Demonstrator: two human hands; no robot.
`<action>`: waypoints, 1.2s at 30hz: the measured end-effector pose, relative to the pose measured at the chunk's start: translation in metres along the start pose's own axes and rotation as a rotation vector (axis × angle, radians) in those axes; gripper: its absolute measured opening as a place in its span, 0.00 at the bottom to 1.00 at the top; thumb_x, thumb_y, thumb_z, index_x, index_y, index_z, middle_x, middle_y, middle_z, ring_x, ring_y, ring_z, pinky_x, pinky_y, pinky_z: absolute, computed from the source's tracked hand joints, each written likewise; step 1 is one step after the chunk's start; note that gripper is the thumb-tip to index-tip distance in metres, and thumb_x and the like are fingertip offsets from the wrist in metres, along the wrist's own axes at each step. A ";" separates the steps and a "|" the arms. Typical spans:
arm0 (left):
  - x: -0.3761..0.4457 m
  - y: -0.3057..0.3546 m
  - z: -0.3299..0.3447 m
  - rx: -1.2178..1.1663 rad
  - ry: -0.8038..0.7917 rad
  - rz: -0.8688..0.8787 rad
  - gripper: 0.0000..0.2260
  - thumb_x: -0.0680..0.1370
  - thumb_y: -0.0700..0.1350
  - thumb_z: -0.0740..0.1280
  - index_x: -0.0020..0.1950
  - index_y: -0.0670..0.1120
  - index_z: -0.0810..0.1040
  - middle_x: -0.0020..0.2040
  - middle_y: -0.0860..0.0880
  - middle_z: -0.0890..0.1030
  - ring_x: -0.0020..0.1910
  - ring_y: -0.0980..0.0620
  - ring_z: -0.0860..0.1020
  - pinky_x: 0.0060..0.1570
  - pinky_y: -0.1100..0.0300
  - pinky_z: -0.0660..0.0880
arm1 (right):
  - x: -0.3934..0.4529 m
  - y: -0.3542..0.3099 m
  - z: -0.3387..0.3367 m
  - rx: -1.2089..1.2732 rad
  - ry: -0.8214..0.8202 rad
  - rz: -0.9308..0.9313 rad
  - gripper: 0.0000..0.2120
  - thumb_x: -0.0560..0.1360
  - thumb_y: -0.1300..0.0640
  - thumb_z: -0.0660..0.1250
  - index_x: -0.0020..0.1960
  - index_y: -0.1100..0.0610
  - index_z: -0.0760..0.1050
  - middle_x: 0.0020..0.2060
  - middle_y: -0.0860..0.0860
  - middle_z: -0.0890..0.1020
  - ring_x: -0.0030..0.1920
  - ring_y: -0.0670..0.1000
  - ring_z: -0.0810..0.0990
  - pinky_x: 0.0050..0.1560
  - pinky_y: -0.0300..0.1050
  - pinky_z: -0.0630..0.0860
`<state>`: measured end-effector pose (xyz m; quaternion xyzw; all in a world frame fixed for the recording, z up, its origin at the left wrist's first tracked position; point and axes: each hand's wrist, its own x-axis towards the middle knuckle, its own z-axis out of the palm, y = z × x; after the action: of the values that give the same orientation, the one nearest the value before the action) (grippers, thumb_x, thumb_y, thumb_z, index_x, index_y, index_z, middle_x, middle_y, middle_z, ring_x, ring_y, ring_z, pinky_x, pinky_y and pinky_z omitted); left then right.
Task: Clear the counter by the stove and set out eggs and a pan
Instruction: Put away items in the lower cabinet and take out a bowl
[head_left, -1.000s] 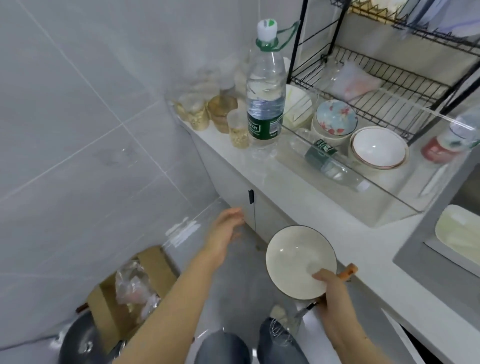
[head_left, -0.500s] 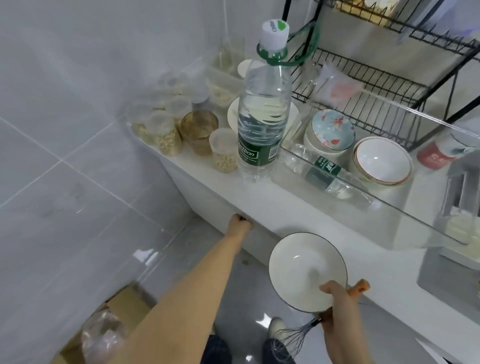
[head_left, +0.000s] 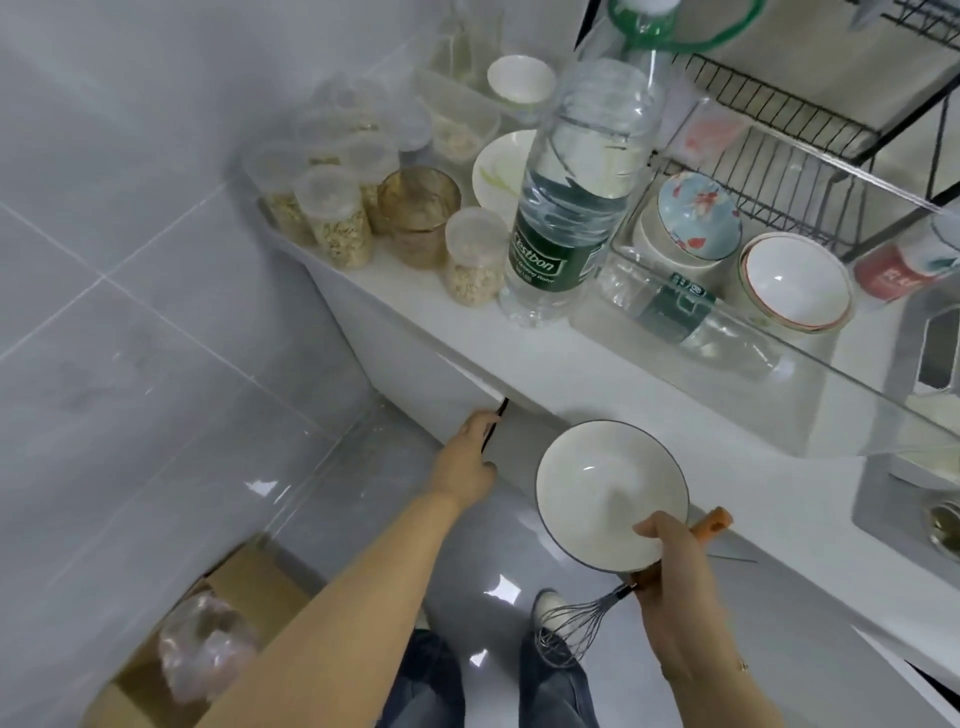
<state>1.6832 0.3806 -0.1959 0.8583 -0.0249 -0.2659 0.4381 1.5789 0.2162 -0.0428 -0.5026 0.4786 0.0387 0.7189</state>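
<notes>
My right hand (head_left: 675, 587) holds a white bowl with a dark rim (head_left: 608, 488) together with a wire whisk (head_left: 576, 623) that has an orange handle; both hang in front of the counter edge, over the floor. My left hand (head_left: 470, 462) reaches to the white cabinet door (head_left: 426, 384) under the counter, its fingers on the black handle (head_left: 493, 426) at the door's edge. The white counter (head_left: 571, 374) runs from the back left to the right. No eggs or pan are in view.
On the counter stand a tall water bottle (head_left: 571, 208), several lidded jars of grain (head_left: 332, 223), an amber glass (head_left: 418, 213) and a clear tray (head_left: 779, 374) with bowls and a lying bottle. A black wire rack (head_left: 779, 130) rises behind. A cardboard box (head_left: 218, 639) sits on the floor.
My left hand has moved forward from mid-air to the cabinet door handle. My view has come closer to the counter. My right hand keeps the bowl and whisk.
</notes>
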 end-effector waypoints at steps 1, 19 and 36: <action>-0.005 -0.002 -0.002 -0.025 0.025 0.001 0.27 0.73 0.32 0.62 0.70 0.49 0.66 0.63 0.48 0.73 0.53 0.44 0.77 0.42 0.67 0.67 | -0.001 0.002 0.003 -0.016 0.003 -0.003 0.22 0.74 0.68 0.57 0.43 0.39 0.59 0.47 0.51 0.72 0.40 0.53 0.69 0.35 0.46 0.66; -0.139 -0.144 -0.083 0.356 0.630 -0.145 0.14 0.75 0.52 0.70 0.51 0.43 0.76 0.44 0.47 0.78 0.37 0.47 0.79 0.29 0.62 0.65 | -0.010 0.065 0.095 -0.281 -0.147 0.057 0.17 0.75 0.67 0.59 0.45 0.43 0.64 0.41 0.52 0.71 0.43 0.55 0.68 0.47 0.50 0.68; -0.133 -0.204 -0.187 0.021 1.026 -0.461 0.14 0.83 0.46 0.58 0.64 0.39 0.70 0.59 0.42 0.75 0.46 0.51 0.71 0.44 0.59 0.66 | 0.043 0.144 0.153 -0.531 -0.208 0.161 0.12 0.72 0.65 0.60 0.56 0.61 0.70 0.42 0.55 0.75 0.38 0.52 0.70 0.33 0.44 0.67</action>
<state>1.6203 0.6809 -0.2054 0.8653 0.3768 0.0971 0.3159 1.6237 0.3849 -0.1676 -0.6269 0.4139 0.2708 0.6020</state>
